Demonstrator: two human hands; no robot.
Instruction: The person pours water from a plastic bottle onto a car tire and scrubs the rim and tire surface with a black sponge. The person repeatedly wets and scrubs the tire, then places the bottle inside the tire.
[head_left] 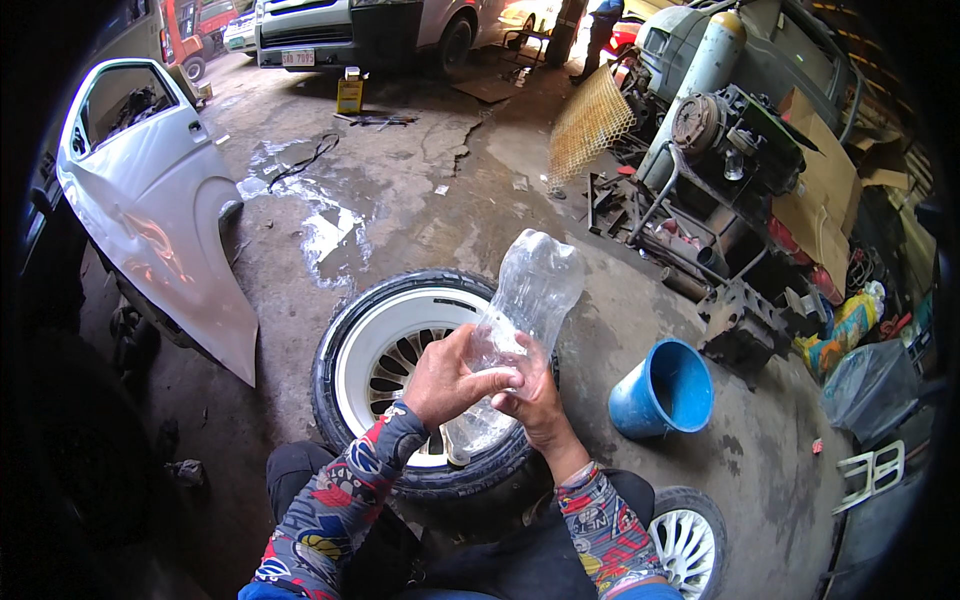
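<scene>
Between both my hands is a large transparent plastic bottle [540,290], tilted with its base up and away from me and its neck toward my lap. My left hand [447,380] wraps its middle from the left, thumb across the front. From the right, my right hand [540,408] grips the same part, the two thumbs close together. Under the bottle a car wheel lies flat on the floor, a black tyre [335,345] around a white rim [362,345] with dark spokes. The hands and bottle hide part of it.
A blue bucket [640,395] stands right of the wheel, with another white-spoked wheel [688,545] by my right knee. A white car door panel [165,225] leans at left. Engine parts [745,320], a gas cylinder [705,75] and cardboard [820,190] crowd the right.
</scene>
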